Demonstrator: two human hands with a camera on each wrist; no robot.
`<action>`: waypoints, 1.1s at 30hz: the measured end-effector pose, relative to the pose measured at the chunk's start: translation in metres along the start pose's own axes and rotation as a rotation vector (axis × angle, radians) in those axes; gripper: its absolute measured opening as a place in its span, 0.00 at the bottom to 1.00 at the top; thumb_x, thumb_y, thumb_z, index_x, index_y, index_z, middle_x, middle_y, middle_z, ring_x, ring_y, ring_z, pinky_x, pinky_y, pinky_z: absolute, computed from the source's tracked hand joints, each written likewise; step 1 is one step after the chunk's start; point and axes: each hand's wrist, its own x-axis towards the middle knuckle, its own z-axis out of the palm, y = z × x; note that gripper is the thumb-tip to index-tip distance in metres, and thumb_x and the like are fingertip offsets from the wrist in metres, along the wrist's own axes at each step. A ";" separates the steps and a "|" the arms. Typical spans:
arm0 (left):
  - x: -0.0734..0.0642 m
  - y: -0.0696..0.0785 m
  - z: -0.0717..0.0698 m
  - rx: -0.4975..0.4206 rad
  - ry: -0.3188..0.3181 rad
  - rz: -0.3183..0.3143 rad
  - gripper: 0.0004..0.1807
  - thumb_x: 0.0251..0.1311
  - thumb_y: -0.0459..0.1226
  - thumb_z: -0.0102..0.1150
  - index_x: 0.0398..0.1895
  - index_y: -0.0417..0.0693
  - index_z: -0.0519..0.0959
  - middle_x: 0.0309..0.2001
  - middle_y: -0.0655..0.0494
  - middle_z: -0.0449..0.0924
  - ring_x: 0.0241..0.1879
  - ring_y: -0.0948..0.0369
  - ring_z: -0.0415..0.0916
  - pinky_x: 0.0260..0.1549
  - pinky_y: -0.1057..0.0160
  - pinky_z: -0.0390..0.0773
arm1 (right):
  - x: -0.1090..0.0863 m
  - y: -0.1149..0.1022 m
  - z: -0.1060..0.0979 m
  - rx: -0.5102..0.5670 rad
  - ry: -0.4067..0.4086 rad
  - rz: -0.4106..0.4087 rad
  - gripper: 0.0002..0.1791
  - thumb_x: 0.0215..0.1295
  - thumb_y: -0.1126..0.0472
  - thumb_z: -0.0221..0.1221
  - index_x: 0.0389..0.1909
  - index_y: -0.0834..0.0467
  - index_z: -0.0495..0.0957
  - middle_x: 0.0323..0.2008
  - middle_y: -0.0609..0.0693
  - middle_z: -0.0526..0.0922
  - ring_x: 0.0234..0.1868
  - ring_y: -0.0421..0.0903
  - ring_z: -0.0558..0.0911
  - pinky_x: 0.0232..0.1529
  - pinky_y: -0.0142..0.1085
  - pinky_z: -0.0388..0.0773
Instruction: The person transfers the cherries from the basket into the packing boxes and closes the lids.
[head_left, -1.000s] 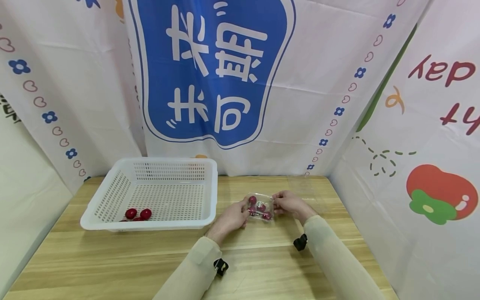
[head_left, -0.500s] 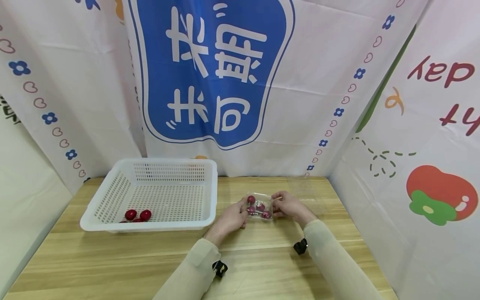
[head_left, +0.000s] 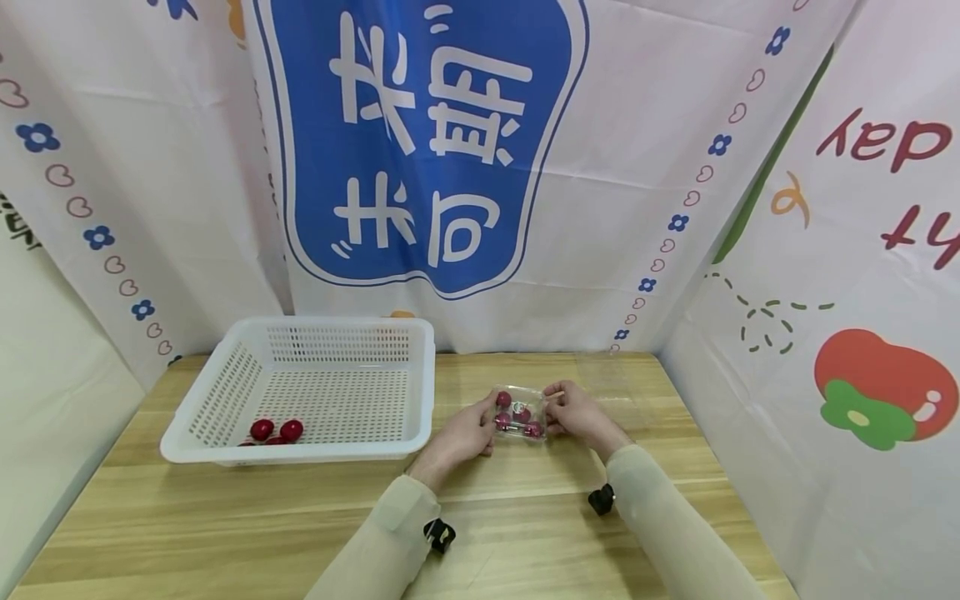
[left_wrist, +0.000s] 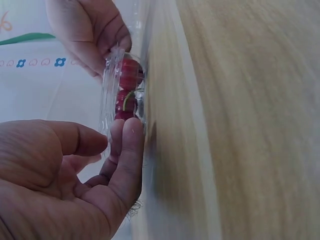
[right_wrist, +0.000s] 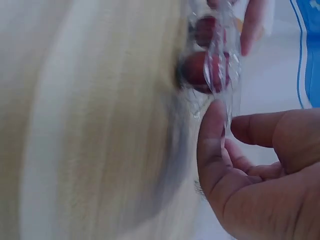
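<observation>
Your left hand (head_left: pixel 465 432) and right hand (head_left: pixel 583 413) pinch opposite edges of the box (head_left: pixel 532 398), which contains fruit (head_left: pixel 503 400), near the basket (head_left: pixel 360 451).

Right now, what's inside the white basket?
The basket holds red fruits: two show clearly, others only partly. Its near rim hides whatever sits right behind it.
</observation>
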 end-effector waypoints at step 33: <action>0.003 -0.004 0.002 0.052 0.017 -0.008 0.39 0.86 0.31 0.55 0.96 0.49 0.59 0.37 0.49 0.84 0.31 0.59 0.81 0.30 0.67 0.78 | -0.019 0.012 0.003 0.115 -0.201 0.022 0.50 0.85 0.71 0.55 0.99 0.55 0.41 0.40 0.55 0.83 0.38 0.45 0.82 0.38 0.33 0.89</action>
